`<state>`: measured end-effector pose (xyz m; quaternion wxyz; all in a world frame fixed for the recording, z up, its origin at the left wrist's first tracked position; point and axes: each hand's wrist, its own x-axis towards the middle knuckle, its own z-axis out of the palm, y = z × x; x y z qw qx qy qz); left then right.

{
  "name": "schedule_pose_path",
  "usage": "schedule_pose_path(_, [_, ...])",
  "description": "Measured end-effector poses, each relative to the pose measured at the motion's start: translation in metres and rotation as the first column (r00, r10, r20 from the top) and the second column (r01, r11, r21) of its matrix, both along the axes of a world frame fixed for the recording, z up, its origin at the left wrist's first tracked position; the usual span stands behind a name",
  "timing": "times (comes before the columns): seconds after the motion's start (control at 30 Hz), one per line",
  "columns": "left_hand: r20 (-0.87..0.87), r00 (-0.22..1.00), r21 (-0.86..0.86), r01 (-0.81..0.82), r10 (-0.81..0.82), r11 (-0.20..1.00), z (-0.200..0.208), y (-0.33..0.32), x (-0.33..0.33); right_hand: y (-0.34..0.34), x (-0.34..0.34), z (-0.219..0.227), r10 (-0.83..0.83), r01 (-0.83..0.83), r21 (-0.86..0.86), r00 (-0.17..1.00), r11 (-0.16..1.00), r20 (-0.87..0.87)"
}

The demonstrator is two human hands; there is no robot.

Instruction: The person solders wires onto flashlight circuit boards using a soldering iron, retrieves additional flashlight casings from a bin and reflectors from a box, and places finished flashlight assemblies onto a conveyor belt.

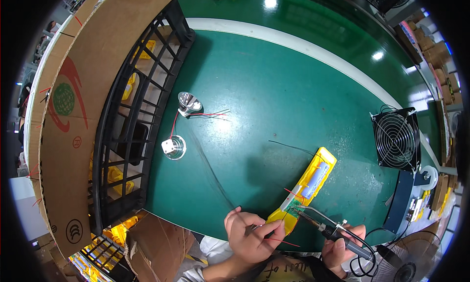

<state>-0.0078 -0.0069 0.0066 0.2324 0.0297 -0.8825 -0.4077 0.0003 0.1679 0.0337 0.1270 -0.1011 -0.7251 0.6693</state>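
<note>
A yellow plastic housing (290,219) lies slantwise near the front of the green table. It holds a blue cylindrical battery (316,180) and a small green circuit board (293,207). My right hand (338,250) grips a soldering iron (353,246), its tip at the board beside a thin curved metal tube (318,213). At the housing's lower left end, my left hand (252,235) is closed in a pinch on thin wires; a red wire (286,243) sticks out below its fingers. A blurred dark wire runs up and left from this hand.
A silver reflector (189,102) with wires and a round clear lamp part (175,147) lie left of centre. A black crate (142,105) and cardboard (63,135) line the left side. At right stand a black fan (395,139) and a dark blue box (407,201).
</note>
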Motion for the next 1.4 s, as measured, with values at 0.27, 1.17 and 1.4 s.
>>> schedule_pose_path(0.27, [0.003,1.000,-0.002,0.002,-0.002,1.000,0.000,0.000,0.001,0.005,0.005,0.005,-0.006,0.005,0.130,1.000,0.992,0.002])
schedule_pose_path(1.17, [0.186,0.933,-0.425,0.358,-0.307,0.831,0.022,-0.019,0.005,0.020,0.004,0.002,-0.107,0.102,-0.060,0.990,0.993,-0.091])
schedule_pose_path(1.4, [0.120,0.972,-0.141,0.219,-0.203,0.965,0.011,-0.017,0.012,0.019,0.004,0.003,-0.103,0.097,-0.063,0.990,0.993,-0.100])
